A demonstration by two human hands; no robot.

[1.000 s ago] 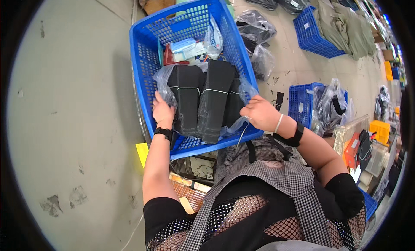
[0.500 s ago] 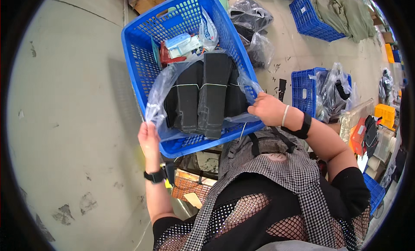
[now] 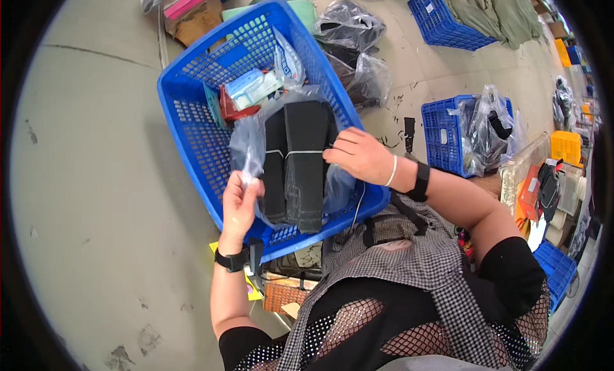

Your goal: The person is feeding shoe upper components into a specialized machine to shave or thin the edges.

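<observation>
A clear plastic bag (image 3: 246, 144) lies in a large blue plastic basket (image 3: 185, 138) in front of me. Inside it are bundles of black fabric pieces (image 3: 306, 179), tied round with pale bands. On the left, my left hand (image 3: 239, 203) is closed, pinching the bag's gathered edge between thumb and fingers. My right hand (image 3: 358, 155) is closed on the bag's opposite edge, its fingertips beside the right side of the bundles. The knuckles hide exactly how much plastic it grips.
Behind the bag, the basket holds a light-blue and white packet (image 3: 249, 86), a red item (image 3: 231, 106) and a white plastic pouch (image 3: 288, 61). Bagged black goods (image 3: 352, 26) lie beyond its right side. Another blue basket (image 3: 441, 138) with plastic bags stands at right.
Both hands have drawn closer together, pulling the bag's edges inward over the bundles. The right hand moved left to the bundles' side. The basket now appears shifted left and lower.
</observation>
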